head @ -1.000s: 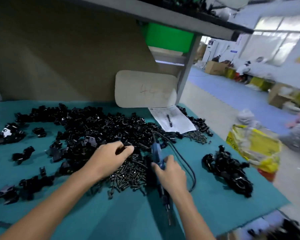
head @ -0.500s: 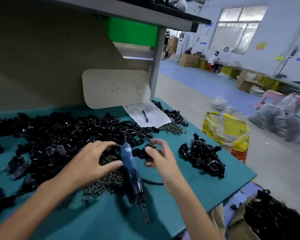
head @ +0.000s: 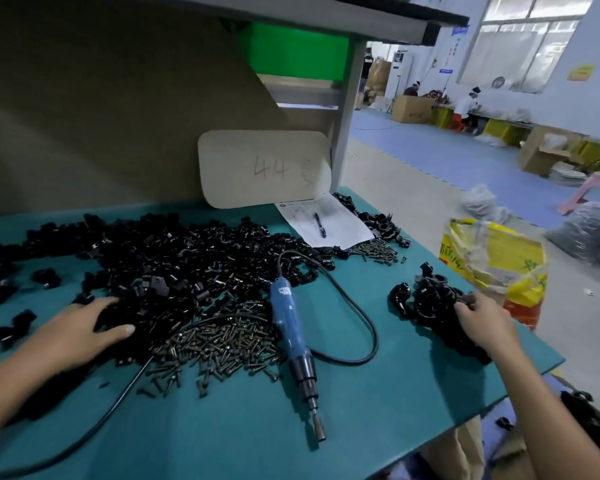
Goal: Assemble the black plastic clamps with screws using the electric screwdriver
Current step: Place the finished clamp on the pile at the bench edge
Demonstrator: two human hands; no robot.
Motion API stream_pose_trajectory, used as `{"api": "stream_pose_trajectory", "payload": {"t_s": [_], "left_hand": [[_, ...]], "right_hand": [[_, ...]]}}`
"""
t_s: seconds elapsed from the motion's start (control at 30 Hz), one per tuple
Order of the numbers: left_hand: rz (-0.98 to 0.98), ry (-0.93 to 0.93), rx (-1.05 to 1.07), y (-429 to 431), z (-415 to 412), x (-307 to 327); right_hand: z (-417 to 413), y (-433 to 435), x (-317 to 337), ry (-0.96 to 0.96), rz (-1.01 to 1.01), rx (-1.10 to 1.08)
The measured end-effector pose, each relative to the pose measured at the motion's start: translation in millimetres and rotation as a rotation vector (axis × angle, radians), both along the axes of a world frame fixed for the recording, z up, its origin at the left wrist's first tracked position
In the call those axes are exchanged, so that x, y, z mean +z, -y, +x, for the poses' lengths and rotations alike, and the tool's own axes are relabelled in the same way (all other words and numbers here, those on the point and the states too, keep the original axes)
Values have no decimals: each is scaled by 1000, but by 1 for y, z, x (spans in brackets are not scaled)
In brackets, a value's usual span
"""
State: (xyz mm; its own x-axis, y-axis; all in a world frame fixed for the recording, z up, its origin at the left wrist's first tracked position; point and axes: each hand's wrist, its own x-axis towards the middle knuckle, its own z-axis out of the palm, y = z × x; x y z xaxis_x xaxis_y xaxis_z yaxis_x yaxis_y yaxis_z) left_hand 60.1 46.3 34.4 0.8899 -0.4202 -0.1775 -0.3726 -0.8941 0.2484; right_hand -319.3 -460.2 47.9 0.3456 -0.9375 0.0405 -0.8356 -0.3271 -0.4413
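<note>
A big heap of loose black plastic clamps (head: 187, 261) covers the back left of the green table (head: 378, 410). In front of it lies a pile of dark screws (head: 219, 344). The blue electric screwdriver (head: 288, 320) lies flat beside the screws, bit toward me, with no hand on it. My left hand (head: 80, 330) rests on the near edge of the clamp heap, fingers spread. My right hand (head: 482, 320) reaches into a smaller pile of black clamps (head: 426, 296) at the table's right edge, its fingers curled on one of them.
The screwdriver's black cable (head: 357, 303) loops across the table. A paper sheet with a pen (head: 321, 225), more screws (head: 378, 252) and a cardboard sign (head: 264, 168) stand at the back. A yellow sack (head: 496, 265) sits off the right edge.
My right hand left the screwdriver, which now lies on the table, and moved right with a clamp to the small pile. My left hand slid left onto the loose clamps.
</note>
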Motion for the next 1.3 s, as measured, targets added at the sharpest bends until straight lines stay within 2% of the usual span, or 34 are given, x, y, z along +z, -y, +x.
{"api": "stream_pose_trajectory", "payload": {"t_s": [0.1, 0.17, 0.23, 0.37, 0.43, 0.53, 0.63, 0.73, 0.83, 0.9, 1.0, 1.1, 1.17, 1.23, 1.27, 1.3], "left_hand": [[2, 112, -30, -1, -8, 4], [20, 104, -30, -2, -13, 7], [28, 76, -36, -2, -16, 8], [14, 172, -64, 1, -18, 4], [-33, 194, -59, 0, -17, 3], [-99, 160, -29, -1, -18, 6], [-168, 138, 41, 0, -20, 10], [-369, 8, 104, -1, -21, 17], [-541, -80, 135, -2, -19, 26], [-805, -230, 213, 2, -19, 36], [-1201, -554, 356, 10, -22, 45], [-1463, -805, 435, 19, -30, 49], [-1563, -883, 443, 23, -39, 49], [-1560, -891, 400, 25, -45, 48], [-1524, -871, 376, 25, -48, 49], [-1475, -842, 353, 26, -51, 49]], "right_hand": [[9, -2, -6, -158, -65, -7], [20, -10, -2, -294, -154, -9], [38, -27, 5, -294, -234, 54], [99, -91, 21, -29, -177, 467], [132, -135, 24, 26, -149, 703], [187, -188, 16, 11, -121, 998], [240, -218, 1, -108, -125, 1158], [274, -229, -14, -286, -195, 1185], [292, -229, -22, -344, -184, 1140], [298, -227, -23, -405, -143, 1113], [300, -224, -23, -465, -84, 1067], [292, -228, -22, -373, -26, 1033], [284, -229, -19, -229, -50, 1009], [274, -228, -12, -21, -77, 953], [269, -228, -6, 121, -7, 905], [264, -229, 1, 296, 153, 835]]}}
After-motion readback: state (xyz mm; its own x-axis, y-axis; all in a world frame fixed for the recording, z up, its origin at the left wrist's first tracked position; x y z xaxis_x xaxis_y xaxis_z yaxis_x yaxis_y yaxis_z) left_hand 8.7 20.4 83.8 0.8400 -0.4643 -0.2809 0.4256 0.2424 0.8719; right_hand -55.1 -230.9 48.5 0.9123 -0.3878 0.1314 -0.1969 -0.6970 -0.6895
